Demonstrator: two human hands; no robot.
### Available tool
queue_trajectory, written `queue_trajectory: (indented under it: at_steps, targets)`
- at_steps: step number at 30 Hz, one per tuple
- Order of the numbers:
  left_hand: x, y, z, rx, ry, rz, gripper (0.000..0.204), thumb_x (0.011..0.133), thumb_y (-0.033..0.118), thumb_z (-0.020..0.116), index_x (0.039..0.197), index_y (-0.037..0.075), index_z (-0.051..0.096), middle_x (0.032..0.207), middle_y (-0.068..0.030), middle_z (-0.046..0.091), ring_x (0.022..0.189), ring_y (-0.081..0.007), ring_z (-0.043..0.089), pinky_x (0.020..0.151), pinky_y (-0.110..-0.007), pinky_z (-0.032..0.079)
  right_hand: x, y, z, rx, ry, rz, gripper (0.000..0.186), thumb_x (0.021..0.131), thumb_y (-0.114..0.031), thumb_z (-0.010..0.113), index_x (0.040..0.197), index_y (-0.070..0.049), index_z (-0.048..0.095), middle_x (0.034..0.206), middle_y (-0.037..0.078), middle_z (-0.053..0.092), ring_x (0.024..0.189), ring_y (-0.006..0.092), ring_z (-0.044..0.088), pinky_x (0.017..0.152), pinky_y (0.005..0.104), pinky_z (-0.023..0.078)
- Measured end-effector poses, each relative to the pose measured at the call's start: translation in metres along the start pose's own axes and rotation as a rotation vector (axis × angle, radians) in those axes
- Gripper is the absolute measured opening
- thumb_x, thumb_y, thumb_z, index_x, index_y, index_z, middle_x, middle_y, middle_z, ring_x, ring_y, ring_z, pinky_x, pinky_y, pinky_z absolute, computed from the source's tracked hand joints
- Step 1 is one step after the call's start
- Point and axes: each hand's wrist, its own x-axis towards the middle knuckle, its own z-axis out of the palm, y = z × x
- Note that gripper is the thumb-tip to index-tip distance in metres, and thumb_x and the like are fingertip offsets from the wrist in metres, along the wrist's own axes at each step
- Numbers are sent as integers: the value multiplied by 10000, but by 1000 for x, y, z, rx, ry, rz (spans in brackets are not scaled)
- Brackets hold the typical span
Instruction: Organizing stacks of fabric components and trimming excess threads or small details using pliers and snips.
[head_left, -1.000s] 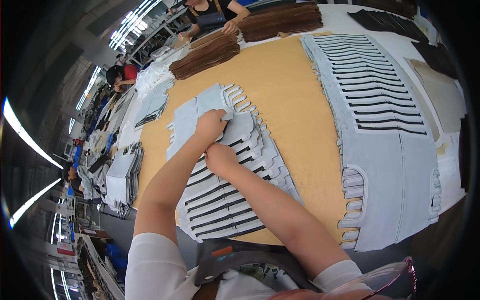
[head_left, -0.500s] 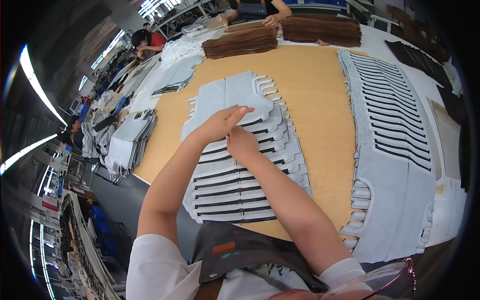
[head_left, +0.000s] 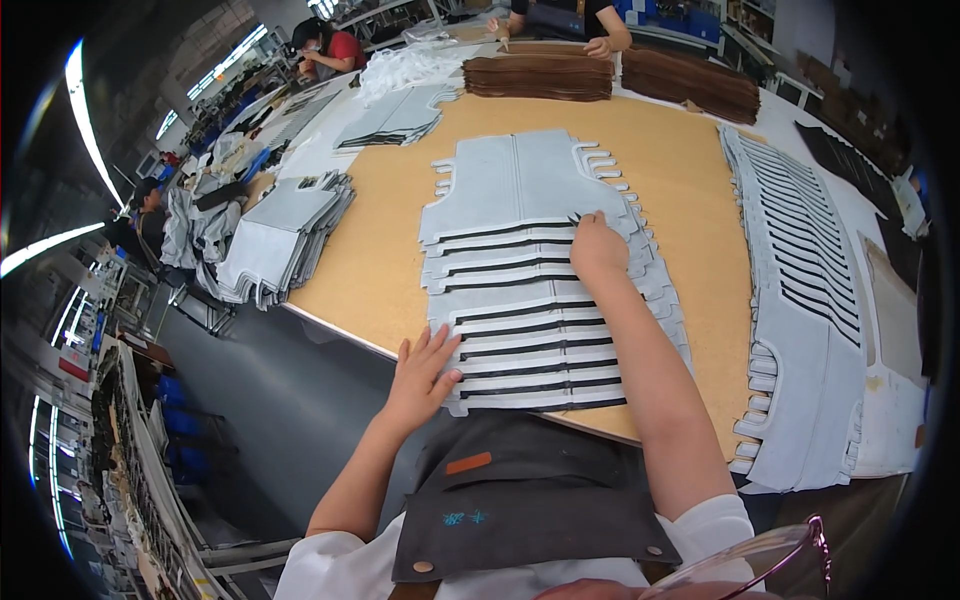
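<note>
Grey-blue cut panels with notched side edges lie overlapped in a stepped row before me, each with a black strip along its near edge. My left hand rests with fingers spread on the near left edge of the row, thumb apart. Farther up the row, right of its centre seam, my right hand is closed just over the strip of the farthest panel. Something small and dark pokes out at its fingertips; what it is I cannot make out.
A second stepped row of grey-blue panels lies on the right. Brown stacked pieces are at the far edge, where a co-worker's hands show. A grey stack sits left, with white material beyond. The tan tabletop carries these rows.
My hands have come apart: the left moved down to the row's near left edge and spread out, the right shifted to the right along the strip. The whole view has swung slightly left.
</note>
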Motion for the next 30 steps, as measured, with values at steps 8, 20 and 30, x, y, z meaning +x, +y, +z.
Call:
queue_trajectory:
  at_steps: [8, 20, 30]
  targets:
    - [8, -24, -3, 29, -114, 82, 486, 918, 336, 532, 1370, 175, 455, 1459, -126, 368, 1380, -354, 261, 1111, -543, 130, -2, -7, 10, -91, 15, 123, 337, 861, -102, 486, 1181, 4, 485, 1432, 162, 387, 913, 315, 662, 729, 397, 547]
    - [-15, -44, 7, -653, 436, -307, 269, 872, 65, 611, 1132, 20, 564, 1040, -113, 612, 956, -191, 592, 814, -315, 478, -8, 33, 9, 350, 261, 39, 275, 944, -156, 458, 1117, 9, 593, 1053, 157, 628, 718, 268, 629, 658, 342, 501]
    - [-39, -11, 19, -1734, -164, -763, 216, 927, 134, 572, 1113, 25, 559, 930, -56, 626, 836, -113, 589, 757, -266, 486, -207, -59, -44, 1143, -1409, 85, 433, 1012, -362, 334, 1155, -13, 546, 660, -43, 439, 603, 43, 392, 524, 183, 317]
